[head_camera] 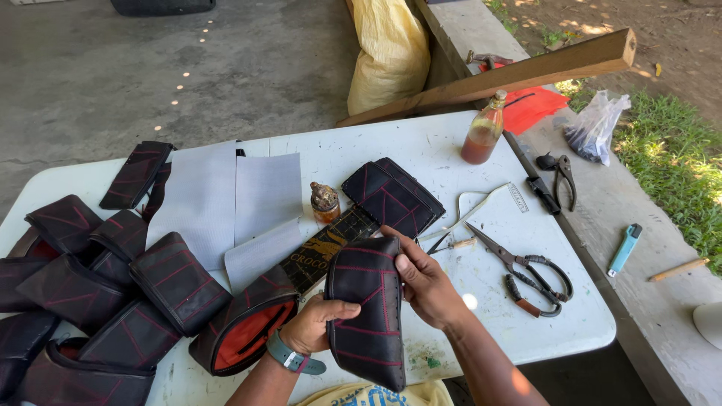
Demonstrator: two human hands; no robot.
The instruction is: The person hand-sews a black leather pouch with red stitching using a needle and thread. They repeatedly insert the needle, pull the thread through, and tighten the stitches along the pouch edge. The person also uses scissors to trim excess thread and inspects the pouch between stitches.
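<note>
Outdoors, under a roof: white folding table (451,158) on a grey concrete floor (98,68), sun spots on both. Low concrete ledge (639,225) runs along the table's 3 o'clock side, grass (677,143) and bare dirt beyond it at 1 to 2 o'clock.

Both hands are at 6 o'clock, near the table edge, holding one black pouch (368,316) with red stitching, upright, just above the tabletop. Left hand (320,323), watch on the wrist, is closed around the pouch's left side, thumb across the front. Right hand (425,282) grips the upper right edge, fingers curled over the top.

Just left of the left hand lies an open pouch with red lining (244,334). A pile of finished black pouches (98,293) fills the table from 7 to 9 o'clock. Grey paper sheets (233,199) lie at 10 to 11 o'clock, with more black pieces at their far left.

Table centre: a small brown bottle (325,201), a black printed strip (327,248) beside it, and another stitched pouch (392,195) at 12 o'clock. Scissors (523,271) lie at 3 o'clock, near the right hand but apart; a small awl (451,244) and a white strip (481,207) sit between them and the centre pouch. A bottle of brown liquid (483,131) stands at 1 o'clock.

On the ledge: pliers (562,177), a blue lighter (624,249), a plastic bag (594,124), red cloth (530,105). A wooden beam (519,75) leans across the far end, with a yellow sack (387,53) behind it at 12 o'clock.
</note>
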